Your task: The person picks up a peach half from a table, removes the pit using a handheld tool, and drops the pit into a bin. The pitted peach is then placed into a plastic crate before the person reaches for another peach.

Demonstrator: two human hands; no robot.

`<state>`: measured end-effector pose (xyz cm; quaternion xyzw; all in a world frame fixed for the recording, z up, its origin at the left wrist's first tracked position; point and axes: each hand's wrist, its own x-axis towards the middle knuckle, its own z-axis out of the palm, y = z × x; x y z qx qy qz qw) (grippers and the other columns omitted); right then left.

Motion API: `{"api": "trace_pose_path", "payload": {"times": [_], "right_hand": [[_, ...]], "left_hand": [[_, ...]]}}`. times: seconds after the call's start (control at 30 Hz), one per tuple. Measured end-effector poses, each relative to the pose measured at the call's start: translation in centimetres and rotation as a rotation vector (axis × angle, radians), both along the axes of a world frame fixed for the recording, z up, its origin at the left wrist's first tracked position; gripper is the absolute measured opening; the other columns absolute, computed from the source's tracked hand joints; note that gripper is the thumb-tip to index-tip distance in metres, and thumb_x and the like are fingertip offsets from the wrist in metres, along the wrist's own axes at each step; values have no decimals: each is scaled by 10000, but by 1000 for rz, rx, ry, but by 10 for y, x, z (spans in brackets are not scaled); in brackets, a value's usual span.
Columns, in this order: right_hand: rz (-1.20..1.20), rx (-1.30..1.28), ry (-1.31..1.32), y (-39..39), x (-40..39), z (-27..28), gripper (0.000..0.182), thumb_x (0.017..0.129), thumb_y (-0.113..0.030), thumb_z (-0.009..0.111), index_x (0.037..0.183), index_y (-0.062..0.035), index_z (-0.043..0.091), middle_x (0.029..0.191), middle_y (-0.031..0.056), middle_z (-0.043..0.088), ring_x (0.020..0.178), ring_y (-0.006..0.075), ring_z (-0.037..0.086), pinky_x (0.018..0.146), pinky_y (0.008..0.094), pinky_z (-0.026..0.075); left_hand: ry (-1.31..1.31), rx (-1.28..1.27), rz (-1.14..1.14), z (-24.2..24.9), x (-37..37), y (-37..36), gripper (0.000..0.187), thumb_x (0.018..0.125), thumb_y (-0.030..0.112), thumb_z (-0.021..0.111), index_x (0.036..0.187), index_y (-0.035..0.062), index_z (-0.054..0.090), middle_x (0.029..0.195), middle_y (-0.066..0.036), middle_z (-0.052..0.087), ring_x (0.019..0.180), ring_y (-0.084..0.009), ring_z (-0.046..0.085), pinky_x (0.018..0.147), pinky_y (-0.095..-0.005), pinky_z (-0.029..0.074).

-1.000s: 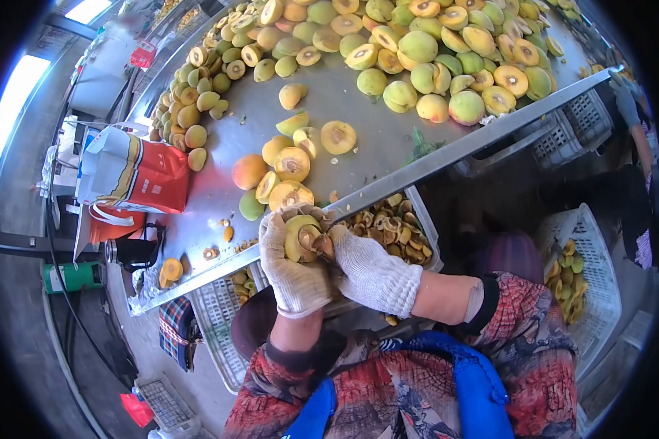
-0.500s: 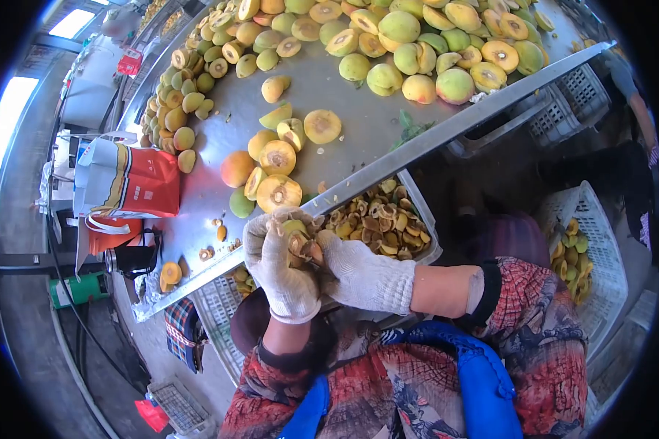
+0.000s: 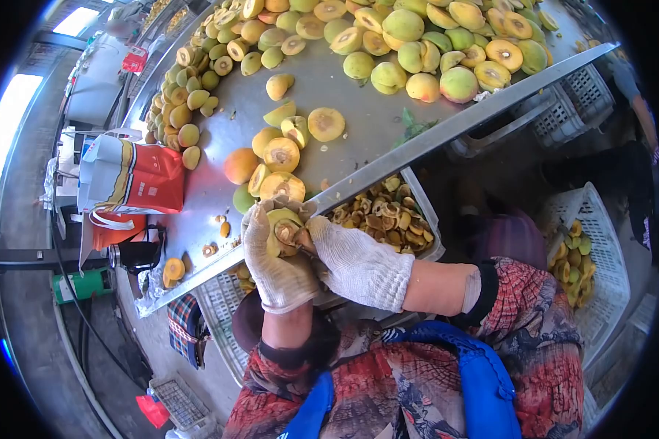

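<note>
My left hand, in a white knitted glove, is cupped around a cut yellow peach half, its cut side turned upward. My right hand, gloved alike, is closed on a small brownish tool, mostly hidden by the fingers, whose end touches the fruit's centre. Both hands meet just over the front edge of the metal table. Right beyond them lies a small group of peach halves, some with the brown stone hollow showing.
Large heaps of peaches cover the table's far side. A raised metal rim runs along its front. Below stand a crate of brown-yellow scraps and a white crate of fruit pieces. A red-and-white bag stands at left. Another person's arm shows at right.
My left hand has turned the peach half so its cut face and centre now show. My right hand has shifted slightly left and up, bringing the tool against the centre.
</note>
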<state>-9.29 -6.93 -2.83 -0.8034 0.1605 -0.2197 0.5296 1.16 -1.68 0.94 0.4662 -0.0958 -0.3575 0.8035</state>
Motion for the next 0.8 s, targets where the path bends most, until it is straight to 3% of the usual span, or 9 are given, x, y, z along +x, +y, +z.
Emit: {"api": "trace_pose_path", "payload": {"times": [0.13, 0.53, 0.63, 0.67, 0.77, 0.8], "right_hand": [[1, 79, 158, -2, -2, 10, 360, 818, -136, 594, 1147, -52, 474, 986, 234, 578, 884, 438, 596, 731, 498, 507], [16, 176, -63, 10, -4, 1, 361, 801, -127, 634, 1107, -39, 463, 933, 215, 607, 867, 442, 607, 738, 470, 519], [22, 212, -50, 14, -3, -2, 363, 799, -122, 635, 1105, -34, 460, 931, 220, 607, 872, 429, 616, 729, 467, 522], [17, 212, -101, 16, -2, -7, 356, 810, -129, 624, 1106, -29, 454, 933, 233, 608, 879, 425, 620, 726, 466, 524], [40, 301, -55, 18, -5, -3, 365, 816, -133, 616, 1115, -23, 438, 939, 250, 607, 886, 439, 613, 724, 479, 520], [19, 276, -37, 16, -10, 8, 261, 880, -158, 539, 1077, 5, 486, 873, 261, 617, 849, 438, 617, 675, 487, 503]], "left_hand": [[6, 5, 29, 3, -5, -2, 227, 908, 232, 559, 1060, 64, 541, 973, -114, 620, 852, -235, 613, 750, -346, 520], [-421, 4, 51, 7, -20, 3, 156, 880, 166, 606, 950, 30, 576, 915, -162, 624, 745, -191, 585, 641, -283, 497], [-420, 48, 52, 9, -22, 6, 153, 881, 156, 611, 947, 29, 558, 928, -169, 622, 738, -194, 582, 667, -313, 504], [-433, 58, 27, 8, -20, 8, 152, 881, 151, 615, 943, 32, 545, 933, -170, 621, 757, -193, 582, 750, -350, 501], [-560, 74, -15, -1, -15, 13, 220, 918, 230, 547, 993, 23, 537, 946, -163, 603, 862, -233, 590, 839, -412, 498], [-629, 110, 1, -1, -15, 15, 223, 917, 225, 550, 995, 17, 540, 944, -167, 610, 858, -232, 593, 833, -403, 496]]}}
